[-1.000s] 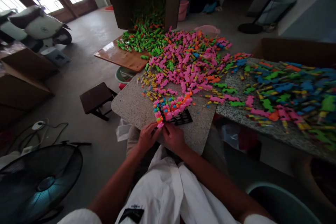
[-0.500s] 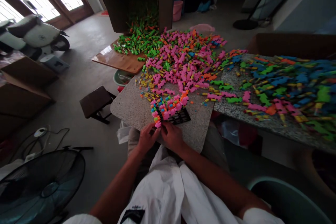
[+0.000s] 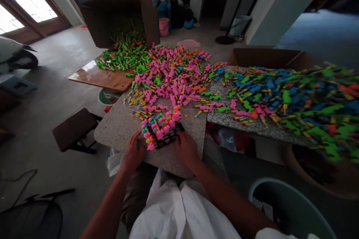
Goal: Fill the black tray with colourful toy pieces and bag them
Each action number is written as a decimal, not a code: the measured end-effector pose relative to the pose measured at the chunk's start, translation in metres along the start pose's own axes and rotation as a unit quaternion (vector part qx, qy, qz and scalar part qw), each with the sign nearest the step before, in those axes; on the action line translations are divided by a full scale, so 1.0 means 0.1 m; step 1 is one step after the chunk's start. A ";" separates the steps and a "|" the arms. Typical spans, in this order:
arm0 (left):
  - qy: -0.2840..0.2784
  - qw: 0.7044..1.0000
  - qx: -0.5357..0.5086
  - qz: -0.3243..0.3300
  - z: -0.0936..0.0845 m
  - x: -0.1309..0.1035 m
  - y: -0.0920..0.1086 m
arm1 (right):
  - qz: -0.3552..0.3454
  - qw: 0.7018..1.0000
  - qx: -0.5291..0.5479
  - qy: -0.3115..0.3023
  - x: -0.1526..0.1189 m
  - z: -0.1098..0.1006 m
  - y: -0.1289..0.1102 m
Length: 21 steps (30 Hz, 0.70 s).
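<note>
A black grid rack lies on the speckled stone table in front of me. Small pink, orange, blue and green plastic pieces stand in rows in it, mostly toward its left and far sides. My right hand is at the rack's right end, its fingers bent onto the edge. On the other side, my left hand lies beside the left end with fingers stretched out; whether they touch the rack is unclear. Just beyond it is a heap of pink animal-shaped pieces with yellow sticks.
A tipped cardboard box spills green pieces onto a wooden board. Blue and green pieces cover the side table at right. A dark stool stands left, and a large green tub sits low at my right.
My hands, close together at the rack's near edge before, have parted to its left and right ends. The head view has turned to the right.
</note>
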<state>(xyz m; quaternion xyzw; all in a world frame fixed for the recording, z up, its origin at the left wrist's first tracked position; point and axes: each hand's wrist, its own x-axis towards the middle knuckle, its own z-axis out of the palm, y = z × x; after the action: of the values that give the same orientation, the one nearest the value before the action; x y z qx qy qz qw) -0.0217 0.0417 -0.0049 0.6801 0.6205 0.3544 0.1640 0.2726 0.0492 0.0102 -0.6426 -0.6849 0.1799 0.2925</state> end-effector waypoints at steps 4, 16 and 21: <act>-0.083 0.992 -0.088 -0.041 0.04 0.40 -0.02 | 0.025 0.999 -0.027 0.008 0.23 -0.09 0.24; -0.103 0.990 -0.061 -0.070 0.01 0.10 0.17 | -0.075 0.994 0.031 -0.074 0.68 -0.01 0.38; -0.041 0.995 0.039 -0.084 0.02 -0.22 0.34 | -0.110 0.982 0.126 -0.091 0.34 -0.13 0.22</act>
<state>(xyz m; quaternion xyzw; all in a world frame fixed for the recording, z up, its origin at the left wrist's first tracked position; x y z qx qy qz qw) 0.0051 0.0147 0.0104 0.6450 0.6819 0.2866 0.1917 0.2977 0.0836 0.0126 -0.5024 -0.7470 0.2892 0.3257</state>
